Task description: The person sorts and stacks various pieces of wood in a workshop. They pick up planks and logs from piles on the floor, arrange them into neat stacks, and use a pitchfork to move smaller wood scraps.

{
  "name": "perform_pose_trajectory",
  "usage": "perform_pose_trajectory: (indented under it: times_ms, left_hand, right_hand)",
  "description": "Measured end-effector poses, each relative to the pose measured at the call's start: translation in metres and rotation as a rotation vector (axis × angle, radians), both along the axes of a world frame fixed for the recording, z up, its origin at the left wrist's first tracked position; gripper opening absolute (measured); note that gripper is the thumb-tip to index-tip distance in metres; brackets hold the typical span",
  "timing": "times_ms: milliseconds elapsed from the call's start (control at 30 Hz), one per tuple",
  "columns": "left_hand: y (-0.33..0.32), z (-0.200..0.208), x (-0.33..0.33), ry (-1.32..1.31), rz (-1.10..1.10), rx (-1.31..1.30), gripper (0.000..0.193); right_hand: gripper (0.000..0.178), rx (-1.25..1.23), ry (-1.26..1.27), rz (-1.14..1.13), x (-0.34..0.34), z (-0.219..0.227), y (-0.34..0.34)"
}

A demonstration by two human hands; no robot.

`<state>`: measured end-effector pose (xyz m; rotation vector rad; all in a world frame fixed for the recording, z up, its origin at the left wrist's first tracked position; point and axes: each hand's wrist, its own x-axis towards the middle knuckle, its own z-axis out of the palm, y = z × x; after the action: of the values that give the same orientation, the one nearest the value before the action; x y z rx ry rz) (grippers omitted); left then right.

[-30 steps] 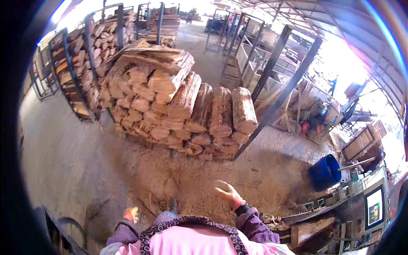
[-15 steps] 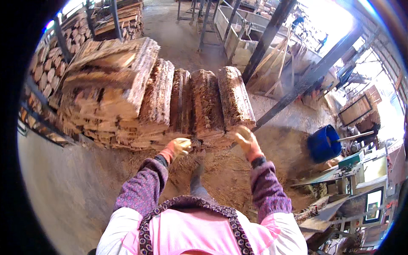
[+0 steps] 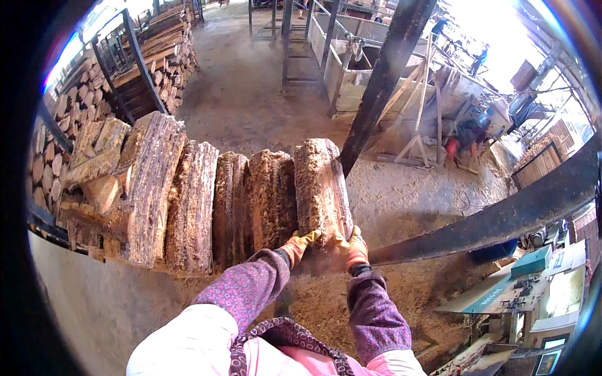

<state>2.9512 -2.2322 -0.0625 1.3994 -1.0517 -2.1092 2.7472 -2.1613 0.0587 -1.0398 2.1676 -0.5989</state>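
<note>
The underside of the log (image 3: 321, 188) is out of sight, and part of its near end is covered by fingers. This log lies at the right end of the top row of a wood stack, pointing away from the person. The left hand (image 3: 299, 246) has its grip closed on the left corner of the near end; the right hand (image 3: 353, 250) grips the right corner, thumb toward the near face. Some fingertips are too blurred to make out.

Five long, rough-barked logs lie side by side in that row, counting the gripped one. The other four logs (image 3: 271, 200) run off to its left, just beside one another. Past them, shorter split pieces (image 3: 94, 172) overlap too much for a sure count, and the layers underneath are mostly hidden.

Two purple patterned sleeves (image 3: 248, 285) cover the forearms. One dark post (image 3: 392, 75) rises just beyond the gripped log, and one thick dark beam (image 3: 501, 210) sweeps to the right edge, where it is cut off. Behind the beam, only part of one blue bucket (image 3: 495, 250) shows. At lower right, a pale counter (image 3: 467, 299) carries one teal box (image 3: 532, 262). Far off, one person (image 3: 480, 59) blurs into the glare.
</note>
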Motion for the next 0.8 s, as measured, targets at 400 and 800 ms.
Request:
perform_pose_trajectory:
  times_ms: [400, 800]
  left_hand:
    - [0.024, 0.087, 0.095, 0.418, 0.021, 0.504, 0.034]
    - [0.297, 0.072, 0.381, 0.073, -0.400, 0.368, 0.022]
  right_hand:
    - [0.097, -0.203, -0.171, -0.020, 0.110, 0.037, 0.077]
    - [0.058, -0.383, -0.888, -0.281, 0.292, -0.067, 0.207]
